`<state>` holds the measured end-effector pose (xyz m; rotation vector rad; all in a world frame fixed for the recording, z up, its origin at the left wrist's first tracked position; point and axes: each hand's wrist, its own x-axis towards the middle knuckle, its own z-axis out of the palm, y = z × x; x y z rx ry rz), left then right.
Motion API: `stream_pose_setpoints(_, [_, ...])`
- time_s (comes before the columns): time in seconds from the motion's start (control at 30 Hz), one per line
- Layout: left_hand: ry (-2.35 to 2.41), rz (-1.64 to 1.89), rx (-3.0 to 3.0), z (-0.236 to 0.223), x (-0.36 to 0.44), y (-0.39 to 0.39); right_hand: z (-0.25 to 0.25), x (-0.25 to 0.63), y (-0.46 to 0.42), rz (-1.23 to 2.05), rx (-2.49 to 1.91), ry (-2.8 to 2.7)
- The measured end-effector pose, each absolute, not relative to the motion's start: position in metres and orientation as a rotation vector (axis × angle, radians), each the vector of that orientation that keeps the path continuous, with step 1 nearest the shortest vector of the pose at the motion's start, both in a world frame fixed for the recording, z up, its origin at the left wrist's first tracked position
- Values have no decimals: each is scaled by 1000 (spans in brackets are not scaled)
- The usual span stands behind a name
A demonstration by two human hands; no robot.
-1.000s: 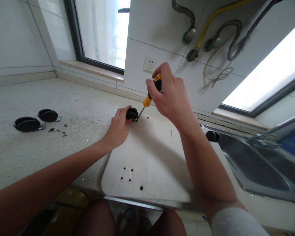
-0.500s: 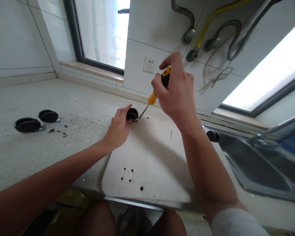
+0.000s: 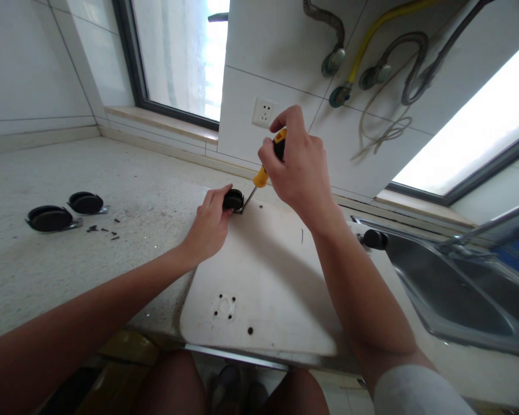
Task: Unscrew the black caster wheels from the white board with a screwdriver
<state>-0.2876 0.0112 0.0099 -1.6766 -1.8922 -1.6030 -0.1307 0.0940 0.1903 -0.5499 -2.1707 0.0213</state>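
My left hand (image 3: 210, 225) grips a black caster wheel (image 3: 233, 200) at the far left corner of a white board (image 3: 277, 300). In my right hand (image 3: 300, 164) is a yellow and black screwdriver (image 3: 260, 177), held at a slant. Its tip reaches the metal plate beside the caster; whether it sits in a screw head is too small to tell. Near the board's front left corner, four-hole marks show as several dark holes (image 3: 225, 306). Another caster (image 3: 375, 239) stands at the board's far right, partly behind my right forearm.
Two loose casters, one in front (image 3: 49, 218) and one behind (image 3: 85, 202), lie on the speckled counter (image 3: 125, 173) at left, with several small screws (image 3: 92, 229). A steel sink (image 3: 450, 288) is at right. Hoses (image 3: 328, 23) and a socket (image 3: 263, 112) are on the wall.
My right hand has moved down and left, bringing the screwdriver's tip to the caster's plate. My left hand stays on the caster. More of the far right caster shows.
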Motion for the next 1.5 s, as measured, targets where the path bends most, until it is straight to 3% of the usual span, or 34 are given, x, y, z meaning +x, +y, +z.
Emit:
stream_pose_setpoints(1.17, [-1888, -1591, -1674, 8, -290, 12, 199, -121, 85, 115, -503, -2288])
stream_pose_setpoints(1.5, [-1890, -1594, -1655, 9, -289, 12, 196, -125, 90, 10, -528, -2190])
